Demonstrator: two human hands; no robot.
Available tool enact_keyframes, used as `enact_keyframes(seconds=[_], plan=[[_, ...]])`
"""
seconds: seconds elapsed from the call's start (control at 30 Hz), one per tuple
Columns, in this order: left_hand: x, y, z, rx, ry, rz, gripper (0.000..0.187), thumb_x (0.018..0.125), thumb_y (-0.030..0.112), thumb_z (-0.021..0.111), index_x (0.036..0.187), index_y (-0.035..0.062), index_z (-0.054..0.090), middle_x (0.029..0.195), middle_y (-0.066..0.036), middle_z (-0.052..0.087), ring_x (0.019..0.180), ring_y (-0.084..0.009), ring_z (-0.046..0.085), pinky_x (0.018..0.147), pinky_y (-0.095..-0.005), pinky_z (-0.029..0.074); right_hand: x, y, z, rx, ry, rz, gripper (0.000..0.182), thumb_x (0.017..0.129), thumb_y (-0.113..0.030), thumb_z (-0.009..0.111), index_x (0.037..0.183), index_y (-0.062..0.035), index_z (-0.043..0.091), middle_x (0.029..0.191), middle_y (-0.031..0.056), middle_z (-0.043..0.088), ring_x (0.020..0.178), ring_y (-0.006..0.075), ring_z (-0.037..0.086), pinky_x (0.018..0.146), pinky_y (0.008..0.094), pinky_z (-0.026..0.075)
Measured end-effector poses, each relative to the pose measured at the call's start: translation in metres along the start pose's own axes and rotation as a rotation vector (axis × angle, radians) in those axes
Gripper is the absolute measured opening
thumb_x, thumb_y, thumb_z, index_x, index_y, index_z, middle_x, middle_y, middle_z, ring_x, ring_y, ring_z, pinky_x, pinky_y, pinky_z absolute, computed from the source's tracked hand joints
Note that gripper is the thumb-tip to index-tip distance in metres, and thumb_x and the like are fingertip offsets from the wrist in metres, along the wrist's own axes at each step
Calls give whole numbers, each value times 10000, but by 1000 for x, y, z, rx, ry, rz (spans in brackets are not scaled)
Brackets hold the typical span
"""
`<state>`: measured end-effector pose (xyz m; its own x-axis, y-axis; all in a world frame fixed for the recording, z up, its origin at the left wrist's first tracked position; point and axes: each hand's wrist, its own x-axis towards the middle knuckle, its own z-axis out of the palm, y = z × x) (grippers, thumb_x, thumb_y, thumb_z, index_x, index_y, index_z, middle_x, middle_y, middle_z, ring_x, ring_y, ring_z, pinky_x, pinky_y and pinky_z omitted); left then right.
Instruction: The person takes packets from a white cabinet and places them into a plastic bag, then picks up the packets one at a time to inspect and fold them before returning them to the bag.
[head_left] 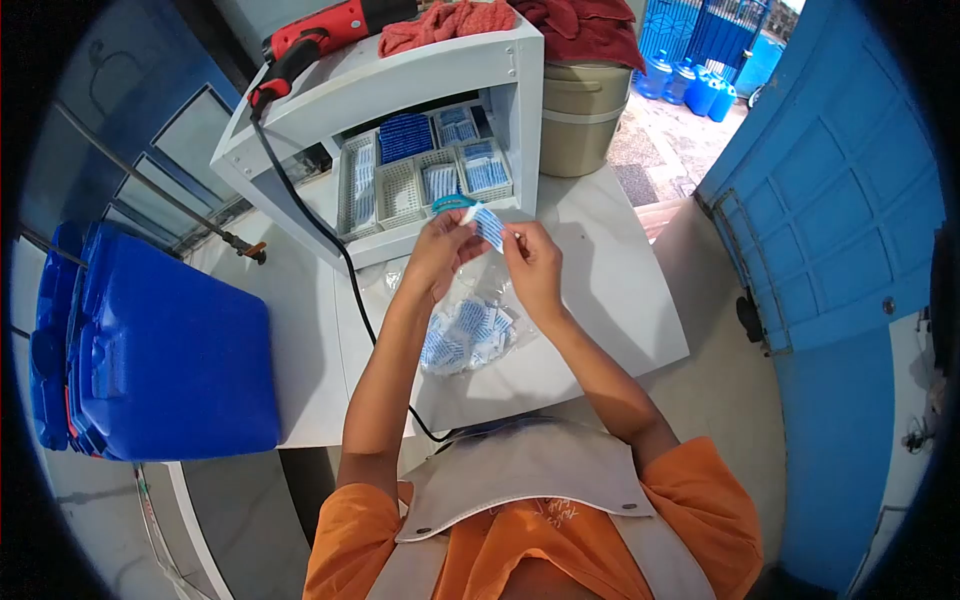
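Note:
Between my two hands is a small flat blue-and-white printed seal [488,228], held above the white table. My left hand [440,258] pinches its left end and my right hand [533,265] grips its right edge with thumb and fingers. Just beyond my left fingers lies a teal curved object [453,203], partly hidden. Below my hands a clear plastic bag [470,335] holds a pile of similar blue-and-white pieces. Ahead, small white baskets [400,193] sit in the shelf opening, several with blue-and-white pieces inside.
On the white shelf unit [440,75] lie a red-and-black heat gun [325,35] and a red cloth [445,25]; a black cord [330,235] hangs onto the table [610,290]. A large blue container [180,350] stands left, a beige bucket [580,125] behind, a blue door [830,200] right.

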<state>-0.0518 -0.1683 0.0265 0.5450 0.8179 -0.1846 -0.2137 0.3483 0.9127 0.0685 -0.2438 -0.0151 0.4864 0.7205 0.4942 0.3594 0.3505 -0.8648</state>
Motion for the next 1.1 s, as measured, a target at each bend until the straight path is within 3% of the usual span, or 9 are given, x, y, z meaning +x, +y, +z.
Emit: enact_keyframes(seconds=[0.23,0.37,0.43,0.57,0.63,0.83,0.9,0.97,1.1], plan=[[103,32,-14,611,190,232,142,797,65,600,906,-24,624,828,-111,635,659,-140,611,589,-258,503,3,2,-3,89,46,92,182,847,-68,596,1011,1,559,841,54,565,594,84,499,532,232,409],[178,21,-21,1145,152,302,192,775,143,629,911,8,638,854,-154,645,715,-220,634,636,-315,506,-27,17,-26,-13,-74,82,167,849,-37,571,1012,-4,565,882,41,570,590,63,489,525,209,393],[196,-2,-25,1291,232,532,190,741,153,625,902,56,657,900,-180,636,806,-302,625,716,-372,495,-36,19,-35,-37,-87,112,166,840,-18,563,1005,-8,569,868,45,565,584,70,487,528,212,395],[183,-4,-10,1320,194,514,190,712,112,606,885,57,661,915,-171,641,877,-319,610,779,-396,477,-48,19,-46,-70,-149,184,168,816,11,556,980,-14,581,822,57,548,569,90,482,534,222,399],[179,-2,-8,1466,176,473,328,693,97,563,1011,92,647,995,-167,625,926,-331,597,833,-389,466,-48,14,-49,-78,-234,202,164,810,1,557,972,-9,581,846,78,557,588,128,510,552,247,418],[163,1,-4,1430,252,527,263,691,55,593,949,44,639,1046,-242,525,976,-382,555,836,-411,468,-44,10,-35,-113,-504,226,140,806,-36,559,934,-2,604,860,116,583,642,211,566,606,302,455],[154,5,-6,1404,322,605,242,728,71,560,956,26,631,1002,-237,574,933,-383,580,825,-421,476,-42,11,-29,-122,-558,237,137,805,-42,559,926,1,609,859,123,589,656,225,573,619,309,459],[148,11,-8,1509,367,341,262,754,135,524,969,53,648,900,-252,617,864,-364,611,804,-443,475,-41,16,-25,-101,-529,237,138,803,-43,562,924,5,607,856,133,601,676,238,579,636,307,463],[139,-2,-6,1500,316,377,260,743,141,504,939,52,650,867,-215,638,861,-373,612,805,-450,477,-37,14,-12,-110,-563,222,141,801,-39,558,925,4,610,864,138,605,694,253,587,653,314,467]])
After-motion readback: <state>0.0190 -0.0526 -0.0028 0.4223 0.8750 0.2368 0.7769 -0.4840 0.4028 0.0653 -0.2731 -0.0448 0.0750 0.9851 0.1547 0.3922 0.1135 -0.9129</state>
